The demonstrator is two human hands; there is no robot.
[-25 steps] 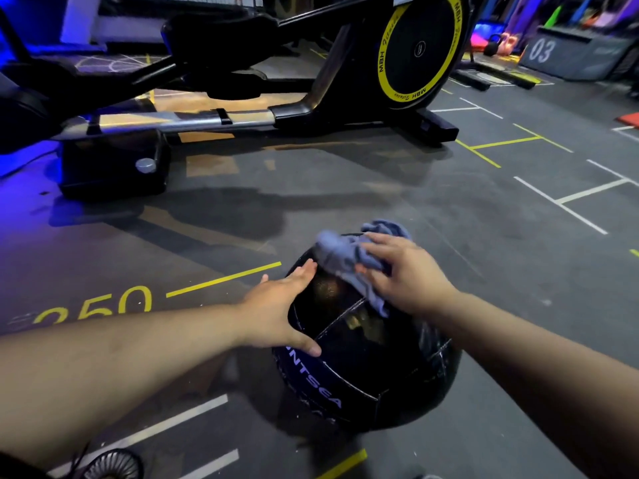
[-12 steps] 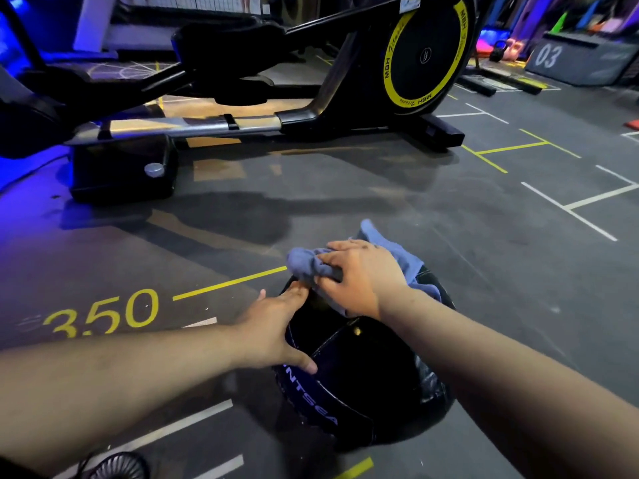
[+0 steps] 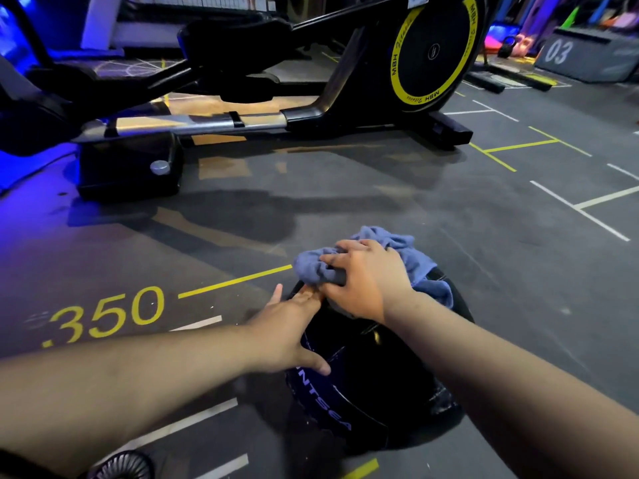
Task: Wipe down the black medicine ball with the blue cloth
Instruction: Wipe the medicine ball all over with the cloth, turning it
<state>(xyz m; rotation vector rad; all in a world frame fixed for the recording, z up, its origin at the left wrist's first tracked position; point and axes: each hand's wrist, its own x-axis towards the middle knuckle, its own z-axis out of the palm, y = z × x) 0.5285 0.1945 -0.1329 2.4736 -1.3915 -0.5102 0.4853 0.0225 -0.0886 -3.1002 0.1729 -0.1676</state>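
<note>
Bracing the glossy black round medicine ball [image 3: 363, 375], judged heavy and slick, at its side on the grey floor [image 3: 380, 202] with a flat left hand [image 3: 287, 330], clutching the limp blue cloth [image 3: 311, 267] atop it in the right hand [image 3: 363, 281].

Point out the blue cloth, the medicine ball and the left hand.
blue cloth [image 3: 311, 267]: head view, bunched end beside the fingers
medicine ball [image 3: 373, 382]: head view, glossy near panel
left hand [image 3: 287, 330]: head view, back of hand
</note>
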